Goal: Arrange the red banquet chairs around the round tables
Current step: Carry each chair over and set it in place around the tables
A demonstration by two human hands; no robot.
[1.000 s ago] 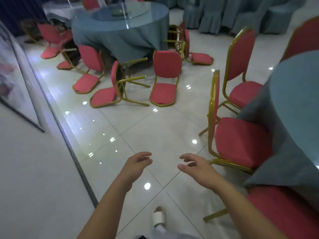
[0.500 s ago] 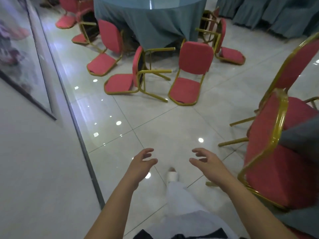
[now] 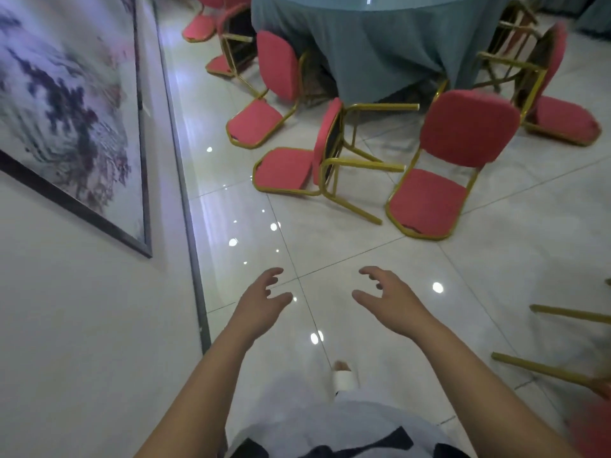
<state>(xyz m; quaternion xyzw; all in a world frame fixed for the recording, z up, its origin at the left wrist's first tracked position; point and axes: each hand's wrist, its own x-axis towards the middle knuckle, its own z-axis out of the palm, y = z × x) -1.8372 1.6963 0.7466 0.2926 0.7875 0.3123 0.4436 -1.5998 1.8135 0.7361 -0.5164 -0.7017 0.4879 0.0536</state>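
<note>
- My left grip (image 3: pixel 261 302) is released: the fingers are spread and loosely bent, holding nothing, and it hangs above the floor.
- My right grip (image 3: pixel 391 302) is released too, with loosely hooked fingers and an empty palm turned toward the left one. The two are apart, with bare tile showing between them.
- Under both lies a glossy pale tiled floor (image 3: pixel 363 259) dotted with light reflections. A foot in a white slipper (image 3: pixel 344 380) stands on it between my forearms.
- The nearest red-padded banquet chair with a gold metal frame (image 3: pixel 463 133) is ahead and to the right, well apart from my right grip. It is tipped over, with one pad flat on the tiles and the other standing up.
- Just to its left, a second red gold-framed chair (image 3: pixel 287 170) also lies tipped over, its gold legs pointing sideways toward the first.
- Behind that, a third tipped red chair (image 3: pixel 274 64) lies close to the hanging cloth.
- A fourth tipped red chair (image 3: pixel 562 117) lies further right.
- More red chairs (image 3: pixel 198 26) lie at the far left, too blurred to make out clearly.
- All of them lie around the near side of a round desk draped in grey-blue cloth (image 3: pixel 370 51).
- At the right edge, a gold chair leg (image 3: pixel 545 370) juts into view.
- On my left, a white wall (image 3: pixel 66 325) carries a dark-framed ink painting (image 3: pixel 66 94).
</note>
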